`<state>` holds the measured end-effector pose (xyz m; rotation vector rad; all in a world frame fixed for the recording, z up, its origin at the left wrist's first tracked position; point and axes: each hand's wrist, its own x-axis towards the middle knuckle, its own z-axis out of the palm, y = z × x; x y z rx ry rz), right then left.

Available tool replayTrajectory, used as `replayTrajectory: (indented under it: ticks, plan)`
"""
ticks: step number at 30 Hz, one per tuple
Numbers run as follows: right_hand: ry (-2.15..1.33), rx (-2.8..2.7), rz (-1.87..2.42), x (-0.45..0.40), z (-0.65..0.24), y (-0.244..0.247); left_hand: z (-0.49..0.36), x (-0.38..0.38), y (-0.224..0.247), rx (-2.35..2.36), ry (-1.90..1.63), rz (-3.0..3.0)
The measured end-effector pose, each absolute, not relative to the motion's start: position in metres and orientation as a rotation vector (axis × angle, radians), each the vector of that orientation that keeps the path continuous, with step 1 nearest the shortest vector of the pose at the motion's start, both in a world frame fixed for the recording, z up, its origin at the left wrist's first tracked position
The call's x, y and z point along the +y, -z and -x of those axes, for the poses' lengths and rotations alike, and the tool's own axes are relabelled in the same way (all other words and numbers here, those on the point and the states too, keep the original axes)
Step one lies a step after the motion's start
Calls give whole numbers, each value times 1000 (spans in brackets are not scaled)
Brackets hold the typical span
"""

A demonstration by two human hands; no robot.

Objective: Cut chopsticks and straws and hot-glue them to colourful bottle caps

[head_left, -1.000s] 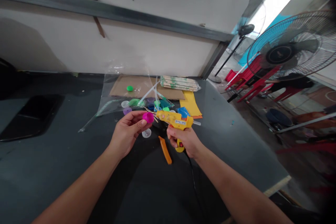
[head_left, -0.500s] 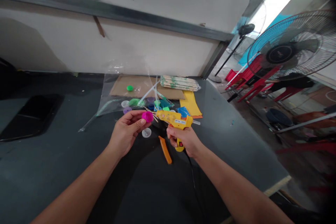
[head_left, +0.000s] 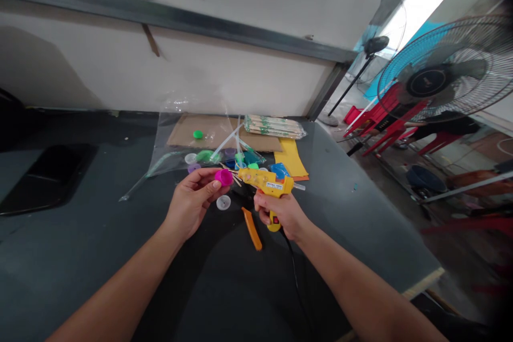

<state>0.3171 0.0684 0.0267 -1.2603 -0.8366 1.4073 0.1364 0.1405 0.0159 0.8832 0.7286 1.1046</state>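
Between thumb and fingers, my left hand holds a magenta bottle cap near the middle of the view. My right hand is wrapped round the handle of a yellow glue gun, whose nozzle points left at the cap's rim. Whether nozzle and cap touch I cannot tell. A clear round cap lies below the magenta one. An orange cutter rests on the dark table between my forearms. Several coloured caps and thin sticks lie just behind my hands.
Behind are cardboard under a clear plastic bag, a green cap, packed wooden sticks and yellow sheets. A black phone-like slab lies left. Beyond the table's right edge stand a fan and red chairs.
The magenta cap in my left hand has shifted very slightly left and tilted a little. My right hand and the glue gun look still.
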Motion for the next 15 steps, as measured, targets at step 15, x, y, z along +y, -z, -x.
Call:
replayTrajectory:
  ticks: [15]
  plan:
    - [-1392, -844, 1281, 69, -317, -26, -136, 143, -15, 728, -1166, -868]
